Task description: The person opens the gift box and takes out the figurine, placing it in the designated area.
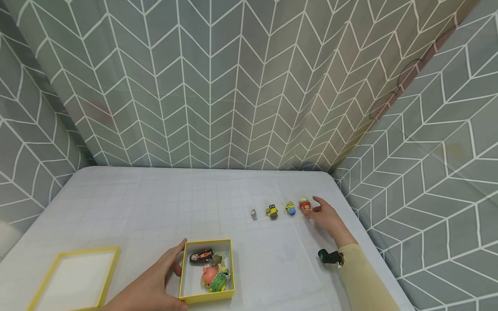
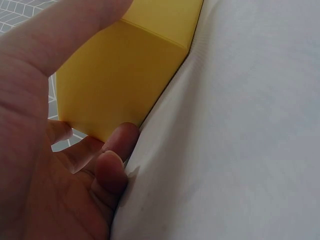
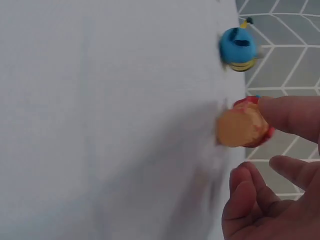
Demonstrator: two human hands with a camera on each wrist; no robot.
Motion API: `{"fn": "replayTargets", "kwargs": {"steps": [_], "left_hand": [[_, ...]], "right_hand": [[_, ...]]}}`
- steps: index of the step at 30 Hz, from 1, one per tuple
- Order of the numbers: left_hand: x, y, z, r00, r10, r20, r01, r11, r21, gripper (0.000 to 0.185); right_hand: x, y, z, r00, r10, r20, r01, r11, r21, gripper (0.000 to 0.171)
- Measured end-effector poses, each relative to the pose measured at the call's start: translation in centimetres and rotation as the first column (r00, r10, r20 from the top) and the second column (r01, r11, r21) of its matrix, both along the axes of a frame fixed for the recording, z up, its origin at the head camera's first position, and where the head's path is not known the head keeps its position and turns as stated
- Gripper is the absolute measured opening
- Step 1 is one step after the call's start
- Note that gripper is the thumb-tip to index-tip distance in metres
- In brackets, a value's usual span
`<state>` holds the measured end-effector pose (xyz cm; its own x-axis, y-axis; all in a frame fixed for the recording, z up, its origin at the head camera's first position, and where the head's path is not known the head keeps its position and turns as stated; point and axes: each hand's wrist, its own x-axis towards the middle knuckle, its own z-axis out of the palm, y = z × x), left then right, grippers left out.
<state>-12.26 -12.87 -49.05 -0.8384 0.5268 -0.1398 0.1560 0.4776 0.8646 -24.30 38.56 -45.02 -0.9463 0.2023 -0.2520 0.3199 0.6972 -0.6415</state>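
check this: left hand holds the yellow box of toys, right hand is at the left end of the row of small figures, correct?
Not quite: the right hand is at the right end of the row of small figures, by the red one, as the head view shows. The left hand does hold the yellow box of toys.

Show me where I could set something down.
Bare white tablecloth stretches left of the gray object, beyond the yellow box and yellow-rimmed lid; another patch lies between box and right sleeve. It's crowded around the two Minion figurines and red figurine at the right hand.
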Motion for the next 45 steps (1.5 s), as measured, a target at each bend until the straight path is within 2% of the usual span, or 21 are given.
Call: {"fn": "replayTargets", "kwargs": {"steps": [3,7,12,15,19,28,35,40,45], "left_hand": [[0.0,0.0,0.1,1.0,0.014,-0.001,-0.014,0.999,-0.034,0.132],[-0.1,0.1,0.4,1.0,0.024,-0.013,-0.025,0.997,-0.076,0.134],[0.0,0.0,0.4,0.998,0.013,-0.057,-0.017,0.997,-0.069,0.135],[-0.1,0.0,0.2,0.995,0.007,-0.095,-0.011,0.999,-0.041,0.135],[-0.2,0.0,0.0,0.989,0.002,-0.147,-0.002,1.0,0.004,0.137],[-0.1,0.0,0.4,0.984,0.013,-0.176,-0.014,1.0,-0.006,0.136],[0.0,0.0,0.3,0.978,0.02,-0.209,-0.022,1.0,-0.006,0.136],[0.2,-0.1,0.3,0.975,0.012,-0.221,-0.011,1.0,0.009,0.134],[0.4,-0.1,0.2,0.973,0.011,-0.23,-0.006,1.0,0.022,0.133]], "right_hand": [[0.3,-0.3,1.1,0.999,0.014,-0.04,-0.013,1.0,0.019,0.078],[0.7,-1.7,2.7,0.988,0.049,-0.146,-0.047,0.999,0.022,0.075],[1.5,-4.3,4.0,0.966,0.104,-0.238,-0.108,0.994,-0.006,0.068],[2.1,-6.3,4.8,0.949,0.158,-0.272,-0.167,0.986,-0.011,0.064],[2.9,-9.1,5.5,0.91,0.259,-0.323,-0.277,0.961,-0.01,0.058],[4.2,-15.0,6.3,0.811,0.468,-0.351,-0.508,0.861,-0.026,0.048],[5.2,-18.8,6.4,0.719,0.619,-0.316,-0.65,0.76,0.01,0.046],[5.9,-20.6,6.1,0.653,0.696,-0.299,-0.733,0.68,-0.016,0.043],[6.5,-21.9,5.9,0.597,0.746,-0.293,-0.791,0.609,-0.059,0.041]]}}
